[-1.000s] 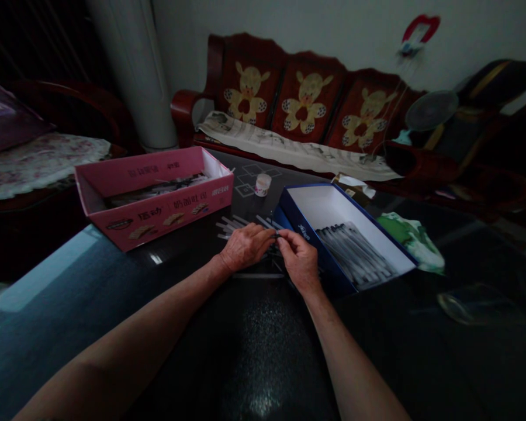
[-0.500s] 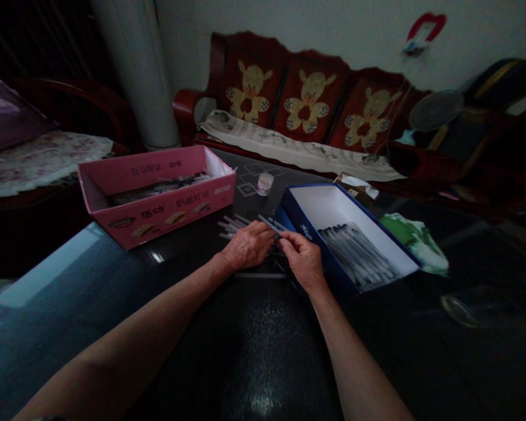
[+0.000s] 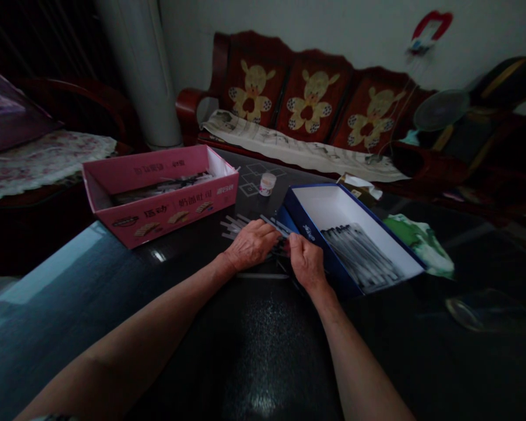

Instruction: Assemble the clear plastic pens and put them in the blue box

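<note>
Both hands are close together over the dark table, between the two boxes. My left hand (image 3: 254, 242) is closed, its fingers curled down at the end of a thin, clear pen-like stick. My right hand (image 3: 305, 260) is closed just to the right, thumb up, with its fingers wrapped on the same stick; most of the grip is hidden. Loose translucent sticks (image 3: 233, 225) lie fanned under and behind my left hand. Similar pens (image 3: 359, 254) with dark tips lie in a row in the blue box (image 3: 322, 248) beside my right hand.
A pink box (image 3: 175, 210) holding more thin pieces stands left. Behind my hands is a small round tub (image 3: 267, 184). Right of the blue box lies a green and white plastic bag (image 3: 421, 245), with a tissue box (image 3: 360, 188) behind. A wooden sofa (image 3: 309, 99) stands beyond the table.
My right hand has shifted from a fingertip pinch to a closed grip with the thumb up, slightly farther from my left hand. The view has shifted a little.
</note>
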`<action>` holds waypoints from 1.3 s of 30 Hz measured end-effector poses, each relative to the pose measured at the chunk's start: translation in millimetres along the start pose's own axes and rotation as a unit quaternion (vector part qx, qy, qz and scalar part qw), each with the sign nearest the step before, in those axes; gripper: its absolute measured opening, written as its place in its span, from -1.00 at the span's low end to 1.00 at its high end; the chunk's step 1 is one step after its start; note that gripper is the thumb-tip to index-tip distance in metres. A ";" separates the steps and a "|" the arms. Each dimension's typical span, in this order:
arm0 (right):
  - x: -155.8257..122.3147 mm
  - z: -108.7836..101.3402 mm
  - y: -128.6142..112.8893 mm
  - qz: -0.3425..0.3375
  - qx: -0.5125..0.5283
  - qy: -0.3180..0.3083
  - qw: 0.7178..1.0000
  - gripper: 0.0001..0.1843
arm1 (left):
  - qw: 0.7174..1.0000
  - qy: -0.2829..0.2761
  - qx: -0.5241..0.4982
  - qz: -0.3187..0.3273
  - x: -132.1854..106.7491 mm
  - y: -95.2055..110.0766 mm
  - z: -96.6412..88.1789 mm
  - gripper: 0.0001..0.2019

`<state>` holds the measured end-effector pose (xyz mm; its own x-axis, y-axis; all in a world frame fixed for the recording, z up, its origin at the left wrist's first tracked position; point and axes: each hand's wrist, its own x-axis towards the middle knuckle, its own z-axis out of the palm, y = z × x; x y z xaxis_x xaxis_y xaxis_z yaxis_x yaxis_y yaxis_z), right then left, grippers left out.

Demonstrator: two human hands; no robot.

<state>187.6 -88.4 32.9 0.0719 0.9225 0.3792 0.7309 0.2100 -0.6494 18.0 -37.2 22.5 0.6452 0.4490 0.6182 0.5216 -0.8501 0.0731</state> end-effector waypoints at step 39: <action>0.1 4.5 6.0 -0.127 -0.021 0.023 0.991 -0.72 | 1.000 -0.024 0.016 0.010 -0.3 -1.2 0.7 -0.71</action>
<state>189.0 -85.6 26.1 -0.0882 0.8260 0.5568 0.7571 0.4188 -0.5014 17.7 -36.1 21.6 0.6814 0.4453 0.5808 0.5251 -0.8503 0.0359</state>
